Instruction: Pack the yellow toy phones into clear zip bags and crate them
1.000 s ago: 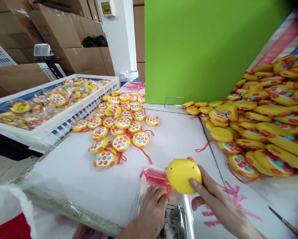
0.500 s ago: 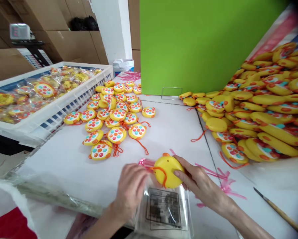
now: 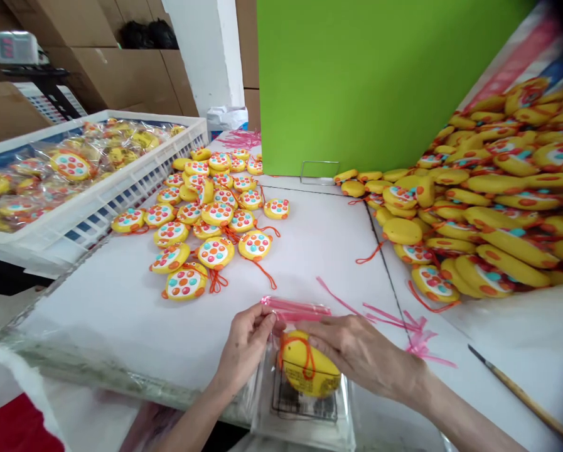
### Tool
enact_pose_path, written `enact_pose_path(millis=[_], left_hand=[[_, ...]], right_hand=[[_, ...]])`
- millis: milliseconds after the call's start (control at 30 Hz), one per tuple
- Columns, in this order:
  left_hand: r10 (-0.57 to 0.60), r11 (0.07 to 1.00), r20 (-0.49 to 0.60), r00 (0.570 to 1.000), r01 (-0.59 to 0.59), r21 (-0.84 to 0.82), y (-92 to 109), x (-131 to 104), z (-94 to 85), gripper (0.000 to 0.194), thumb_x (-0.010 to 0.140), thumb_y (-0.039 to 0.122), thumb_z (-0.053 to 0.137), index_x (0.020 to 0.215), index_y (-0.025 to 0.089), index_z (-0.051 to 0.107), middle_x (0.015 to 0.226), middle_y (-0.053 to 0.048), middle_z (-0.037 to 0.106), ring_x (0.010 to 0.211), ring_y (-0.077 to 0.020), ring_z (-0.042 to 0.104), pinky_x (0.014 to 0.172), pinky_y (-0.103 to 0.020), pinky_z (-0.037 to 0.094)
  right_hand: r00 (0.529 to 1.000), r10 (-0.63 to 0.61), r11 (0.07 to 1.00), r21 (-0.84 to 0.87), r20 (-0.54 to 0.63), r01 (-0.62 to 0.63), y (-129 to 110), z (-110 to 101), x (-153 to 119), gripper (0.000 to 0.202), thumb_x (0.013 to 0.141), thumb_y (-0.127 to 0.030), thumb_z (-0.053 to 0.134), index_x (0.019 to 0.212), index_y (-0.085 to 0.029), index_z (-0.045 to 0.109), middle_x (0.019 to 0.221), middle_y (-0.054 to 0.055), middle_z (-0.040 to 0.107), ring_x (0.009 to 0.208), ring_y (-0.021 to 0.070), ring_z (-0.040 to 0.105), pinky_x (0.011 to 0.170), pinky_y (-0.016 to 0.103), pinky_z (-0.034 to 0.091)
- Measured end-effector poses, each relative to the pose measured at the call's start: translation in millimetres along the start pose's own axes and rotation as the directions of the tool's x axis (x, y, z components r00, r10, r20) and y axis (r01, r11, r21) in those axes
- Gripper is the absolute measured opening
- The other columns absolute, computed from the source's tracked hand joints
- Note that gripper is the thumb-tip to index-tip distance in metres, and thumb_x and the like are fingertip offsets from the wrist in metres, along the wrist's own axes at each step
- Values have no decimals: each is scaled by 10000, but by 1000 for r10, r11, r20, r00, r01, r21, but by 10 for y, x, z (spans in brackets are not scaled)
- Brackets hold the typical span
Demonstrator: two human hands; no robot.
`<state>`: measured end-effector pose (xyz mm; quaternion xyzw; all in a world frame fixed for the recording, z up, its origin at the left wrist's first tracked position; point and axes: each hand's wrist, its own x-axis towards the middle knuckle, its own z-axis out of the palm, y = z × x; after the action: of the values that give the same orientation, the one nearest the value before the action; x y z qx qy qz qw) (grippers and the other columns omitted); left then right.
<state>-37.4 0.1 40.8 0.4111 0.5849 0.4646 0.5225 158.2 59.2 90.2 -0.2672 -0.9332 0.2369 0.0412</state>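
Note:
A yellow animal-shaped toy lies back side up, tilted, with an orange cord looped across it. Its lower part is inside a clear plastic bag, whose black print runs over the toy. My left hand pinches the left side of the bag's mouth, near its pink top strip. At the toy's upper right edge, my right hand holds it, thumb on its back and fingers across the bag opening. The far fingertips of that hand are partly hidden. More bags appear stacked beneath.
Several dotted yellow toys lie left of centre, and a large heap of them fills the right. A white crate holds bagged toys. Pink strips and a wooden-handled pointed tool lie at right. A green panel stands behind.
The toy has moved down from above the bag, its lower part now inside it. My left hand has gone from the cord to the bag's mouth. The view has shifted slightly.

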Motion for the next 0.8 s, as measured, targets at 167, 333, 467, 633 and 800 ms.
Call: enact_pose_path(millis=[167,333,467,633,800], left_hand=[[-24,997,-32,999,22,-75,-5,16,10,251,838,384,539,785,149,607,709,-45,668,672,-170,627,618,-249,485],[-97,980,-25,995,91,-175,-115,-39,-19,265,833,383,568,882,137,654,823,-71,702,792,-204,656,743,-306,515],[-117,968,-23,993,109,-224,-186,-102,-22,291,826,384,588,942,130,672,885,-86,707,871,-226,646,814,-343,507],[-58,977,7,998,58,-207,-172,-115,-5,272,841,355,566,945,131,681,879,-67,699,891,-218,622,816,-313,486],[16,998,26,1000,-15,-55,-102,-91,19,271,867,329,495,848,123,670,751,-34,656,757,-183,585,683,-254,462]], right_hand=[[997,-83,965,-251,-2,80,23,121,74,292,930,-164,453,694,-168,624,659,32,634,628,152,592,551,235,444],[854,48,998,64,-518,-18,2,27,145,197,937,-163,434,880,-164,622,794,40,615,720,132,589,666,244,485],[902,49,989,150,-428,18,-84,81,273,206,933,-162,432,917,-190,636,862,47,618,788,140,598,715,261,509],[962,-45,997,43,-269,58,-168,315,450,171,891,-76,483,925,-167,624,923,62,617,854,166,587,705,272,523],[982,-87,975,-218,-168,49,-221,408,525,143,809,-14,554,860,-144,585,892,58,606,802,198,557,600,284,485]])
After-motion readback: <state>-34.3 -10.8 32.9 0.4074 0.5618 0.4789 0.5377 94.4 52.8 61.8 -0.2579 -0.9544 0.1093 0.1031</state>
